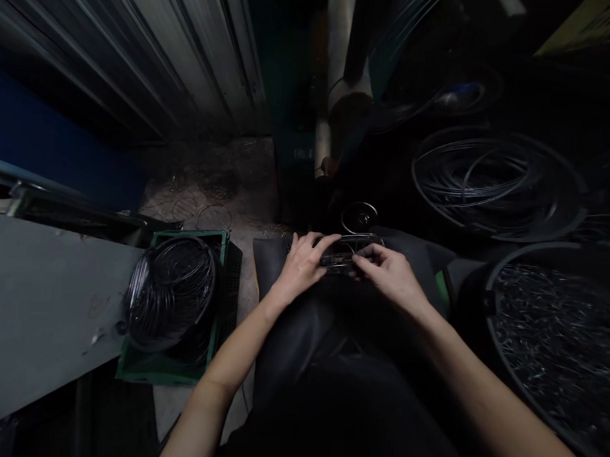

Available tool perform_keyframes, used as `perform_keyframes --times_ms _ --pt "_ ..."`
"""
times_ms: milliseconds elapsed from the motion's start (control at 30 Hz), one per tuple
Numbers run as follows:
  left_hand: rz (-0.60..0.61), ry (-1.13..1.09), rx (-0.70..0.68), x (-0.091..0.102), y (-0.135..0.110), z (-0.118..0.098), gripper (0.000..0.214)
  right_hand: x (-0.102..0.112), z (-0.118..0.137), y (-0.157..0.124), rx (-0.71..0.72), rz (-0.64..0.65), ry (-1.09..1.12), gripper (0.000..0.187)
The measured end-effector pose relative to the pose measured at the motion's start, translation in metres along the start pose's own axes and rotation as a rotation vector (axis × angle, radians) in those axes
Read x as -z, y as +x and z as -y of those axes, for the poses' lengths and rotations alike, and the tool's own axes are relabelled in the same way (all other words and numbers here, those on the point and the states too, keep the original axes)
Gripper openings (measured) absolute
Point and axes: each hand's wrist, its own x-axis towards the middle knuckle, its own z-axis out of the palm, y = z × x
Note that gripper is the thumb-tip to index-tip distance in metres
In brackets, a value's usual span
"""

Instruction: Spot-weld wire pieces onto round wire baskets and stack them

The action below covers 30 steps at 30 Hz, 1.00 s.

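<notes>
Just above the dark apron over my lap (326, 336), both hands meet at a thin wire ring (355, 238). My left hand (302, 263) rests on the ring's left side, with its index finger along the top and the thumb below. On the other side, my right hand (387, 270) has thumb and fingertips pinched together at the wire. Between the hands are dark metal pieces (338, 259), too dim to make out. Shadow hides the undersides of the fingers.
To the left, a green crate (143, 364) holds coiled wire rings (170, 294), beside a grey panel (46, 313). At right stand a tub of small metal parts (556, 324) and a basin with wire hoops (487, 175). A vertical pipe (341, 50) rises ahead.
</notes>
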Motion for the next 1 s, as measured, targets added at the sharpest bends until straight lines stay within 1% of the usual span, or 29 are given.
perform_keyframes --times_ms 133,233,367,433,633,800,1000 --pt "-0.035 0.024 -0.016 0.004 0.002 -0.003 0.060 0.000 0.008 -0.001 0.054 -0.065 -0.032 0.022" --pt "-0.074 0.042 -0.017 0.006 0.004 -0.005 0.059 -0.008 0.017 0.002 0.119 -0.152 -0.102 0.024" --pt "-0.147 0.074 -0.019 0.012 0.007 -0.004 0.059 -0.021 0.026 0.002 0.307 -0.297 -0.151 0.027" --pt "-0.188 0.092 -0.008 0.016 0.010 -0.002 0.060 -0.027 0.028 0.002 0.401 -0.350 -0.160 0.027" --pt "-0.296 0.122 -0.007 0.027 0.017 0.004 0.062 -0.038 0.032 0.013 0.543 -0.480 -0.186 0.025" --pt "-0.401 0.169 -0.038 0.027 0.025 0.010 0.061 -0.044 0.032 0.030 0.676 -0.549 -0.231 0.023" --pt "-0.475 0.175 -0.066 0.026 0.036 0.019 0.059 -0.046 0.034 0.047 0.804 -0.615 -0.229 0.019"
